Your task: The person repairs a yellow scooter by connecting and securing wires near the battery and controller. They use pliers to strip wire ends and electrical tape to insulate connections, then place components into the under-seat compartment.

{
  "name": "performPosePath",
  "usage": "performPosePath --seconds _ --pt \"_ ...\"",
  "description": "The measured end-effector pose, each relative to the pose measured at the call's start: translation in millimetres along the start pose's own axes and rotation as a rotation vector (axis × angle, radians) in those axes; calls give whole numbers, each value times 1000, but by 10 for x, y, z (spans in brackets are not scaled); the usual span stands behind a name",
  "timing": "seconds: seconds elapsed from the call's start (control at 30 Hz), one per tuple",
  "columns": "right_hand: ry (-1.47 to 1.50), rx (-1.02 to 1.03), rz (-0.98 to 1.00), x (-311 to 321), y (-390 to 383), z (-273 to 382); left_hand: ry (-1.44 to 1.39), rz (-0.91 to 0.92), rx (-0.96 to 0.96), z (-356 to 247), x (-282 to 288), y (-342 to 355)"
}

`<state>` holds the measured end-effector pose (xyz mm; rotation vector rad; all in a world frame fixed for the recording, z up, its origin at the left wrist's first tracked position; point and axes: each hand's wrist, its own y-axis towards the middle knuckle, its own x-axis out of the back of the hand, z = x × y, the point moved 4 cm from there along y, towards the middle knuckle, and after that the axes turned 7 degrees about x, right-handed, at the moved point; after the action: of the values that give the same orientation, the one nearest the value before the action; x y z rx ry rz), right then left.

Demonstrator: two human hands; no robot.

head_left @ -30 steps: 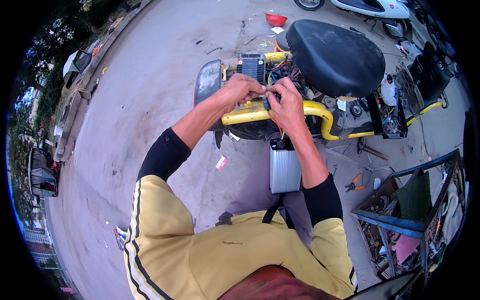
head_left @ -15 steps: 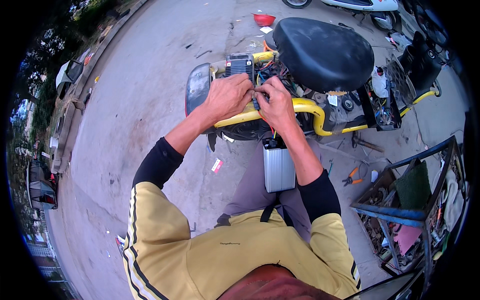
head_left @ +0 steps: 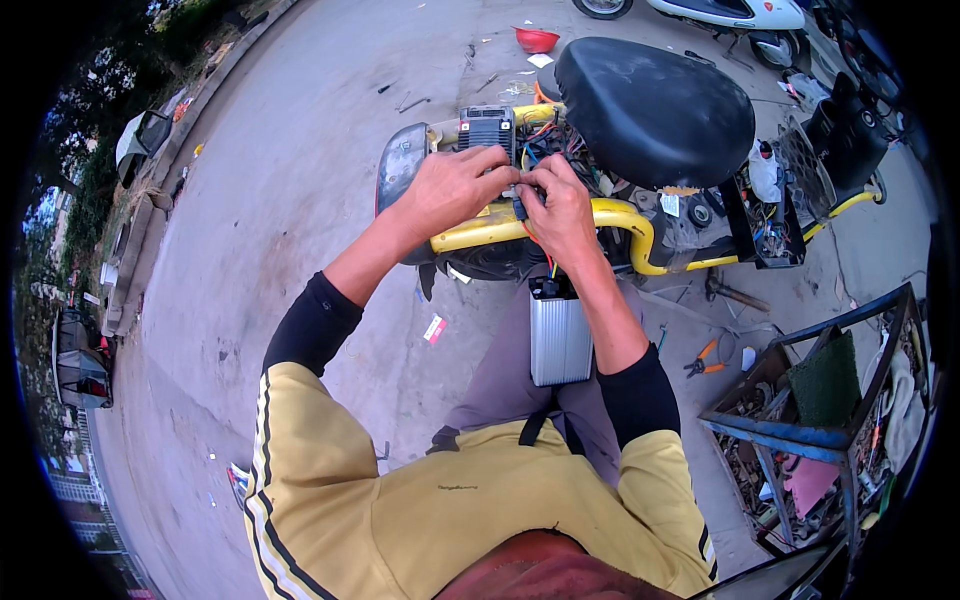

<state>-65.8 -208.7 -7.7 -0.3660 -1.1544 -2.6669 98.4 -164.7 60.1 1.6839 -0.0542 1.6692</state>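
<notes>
Over the rear of a yellow-framed electric scooter (head_left: 470, 236), my two hands meet fingertip to fingertip. My left hand (head_left: 450, 190) is closed in a pinch; what sits between its fingertips is too small to make out. My right hand (head_left: 562, 208) pinches a small black wire connector (head_left: 519, 208), part of it hidden by the fingers. Coloured wires (head_left: 551, 266) run up toward the hands from a silver finned controller box (head_left: 561, 340) resting at my lap. Just beyond my fingers are a black battery-like block (head_left: 487, 128) and a tangle of wiring (head_left: 578, 150).
The black seat (head_left: 655, 112) covers the scooter's middle. On the ground at right lie a hammer (head_left: 738, 292) and orange-handled pliers (head_left: 708, 358). A blue metal-framed bin (head_left: 790, 432) of scrap stands nearby. A red bowl-shaped object (head_left: 536, 40) and a parked white scooter (head_left: 735, 12) are farther off.
Both hands stay together at the same spot on the scooter, with only slight shifts of the fingers. The whole view has moved a little.
</notes>
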Motion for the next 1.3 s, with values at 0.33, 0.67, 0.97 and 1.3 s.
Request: performPosePath --seconds 0.33,0.67,0.97,1.3 --pt "-14 13 -6 0 -15 18 -474 320 764 103 -260 46" --pt "1 29 -23 12 -42 0 -399 109 379 76 -54 -41" --pt "0 -41 17 56 -47 60 -62 64 66 -24 -157 20" --pt "2 -263 8 192 -252 65 -455 328 452 35 -339 161"
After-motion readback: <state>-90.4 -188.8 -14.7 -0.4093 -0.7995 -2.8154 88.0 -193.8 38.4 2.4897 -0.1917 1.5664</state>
